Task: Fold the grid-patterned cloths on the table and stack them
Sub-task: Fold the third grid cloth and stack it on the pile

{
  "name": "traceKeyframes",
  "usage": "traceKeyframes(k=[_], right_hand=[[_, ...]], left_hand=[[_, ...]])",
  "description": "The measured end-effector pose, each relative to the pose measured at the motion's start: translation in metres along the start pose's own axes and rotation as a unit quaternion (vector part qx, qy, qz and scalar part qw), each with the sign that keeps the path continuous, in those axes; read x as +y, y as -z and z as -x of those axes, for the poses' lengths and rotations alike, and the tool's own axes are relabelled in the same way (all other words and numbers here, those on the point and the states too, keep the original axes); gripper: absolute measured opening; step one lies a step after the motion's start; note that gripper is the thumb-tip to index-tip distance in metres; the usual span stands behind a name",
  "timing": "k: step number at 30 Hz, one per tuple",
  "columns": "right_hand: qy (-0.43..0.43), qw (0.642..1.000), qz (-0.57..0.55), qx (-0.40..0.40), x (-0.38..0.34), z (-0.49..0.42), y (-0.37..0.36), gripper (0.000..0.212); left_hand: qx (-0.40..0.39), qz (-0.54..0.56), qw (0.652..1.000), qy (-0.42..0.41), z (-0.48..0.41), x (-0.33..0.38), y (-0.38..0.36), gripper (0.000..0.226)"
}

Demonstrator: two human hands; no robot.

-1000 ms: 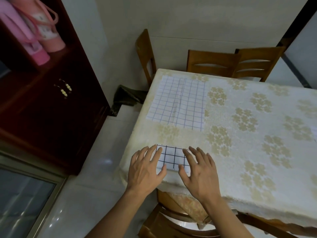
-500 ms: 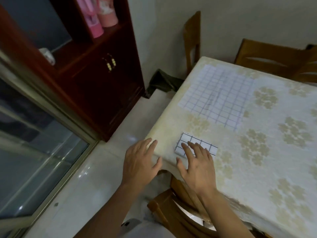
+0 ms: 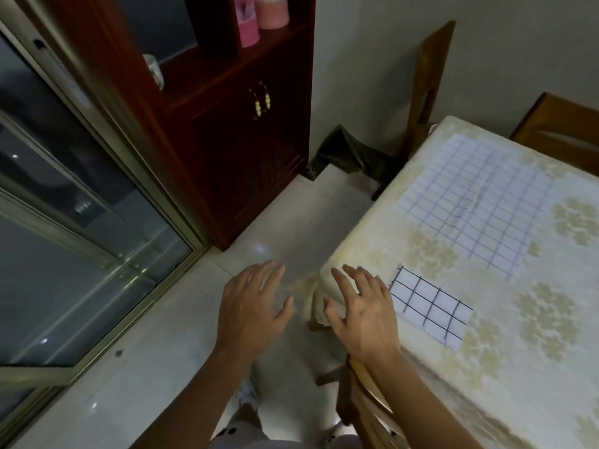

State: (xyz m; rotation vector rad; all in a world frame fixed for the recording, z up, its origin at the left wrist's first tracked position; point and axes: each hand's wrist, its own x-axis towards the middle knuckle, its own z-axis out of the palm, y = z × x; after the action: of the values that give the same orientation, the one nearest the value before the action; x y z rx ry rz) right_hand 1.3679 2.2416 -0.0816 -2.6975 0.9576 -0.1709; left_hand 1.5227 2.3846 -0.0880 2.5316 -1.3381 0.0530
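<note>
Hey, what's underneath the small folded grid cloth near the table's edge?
The folded cloth lies flat on the floral tablecloth, which shows beside it. The tabletop itself is covered, and the cloth's inner layers are hidden.

The left forearm [image 3: 194, 390] and right forearm [image 3: 431, 400] reach forward from the lower edge of the view, bare, backs of the hands up. The left grip [image 3: 251, 306] is relaxed, its fingers [image 3: 269, 273] nearly straight and slightly spread, thumb pointing inward. The right grip [image 3: 363, 314] sits just beside it without touching, fingers [image 3: 353, 280] fanned and a little bent, thumb out toward the left one. Neither holds anything.
</note>
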Motion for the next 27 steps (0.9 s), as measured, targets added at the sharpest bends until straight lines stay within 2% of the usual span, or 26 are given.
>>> traceKeyframes(k=[6, 13, 19, 27], right_hand=[[-0.007, 1.0, 0.013, 0.001, -0.072, -0.05, -0.024, 0.052], [-0.007, 1.0, 0.025, 0.007, -0.161, -0.126, -0.055, 0.054], [-0.022, 0.999, 0.036, -0.002, -0.191, -0.157, -0.063, 0.055], [-0.043, 0.999, 0.03, 0.002, -0.192, -0.216, -0.067, 0.056]], left_hand=[[-0.012, -0.009, 1.0, 0.008, -0.032, -0.097, 0.018, 0.059], [-0.017, -0.01, 0.999, -0.03, -0.073, -0.187, 0.036, 0.056], [-0.043, 0.0, 0.999, -0.025, -0.104, -0.22, 0.047, 0.059], [-0.049, 0.008, 0.998, -0.044, -0.161, -0.241, 0.042, 0.057]])
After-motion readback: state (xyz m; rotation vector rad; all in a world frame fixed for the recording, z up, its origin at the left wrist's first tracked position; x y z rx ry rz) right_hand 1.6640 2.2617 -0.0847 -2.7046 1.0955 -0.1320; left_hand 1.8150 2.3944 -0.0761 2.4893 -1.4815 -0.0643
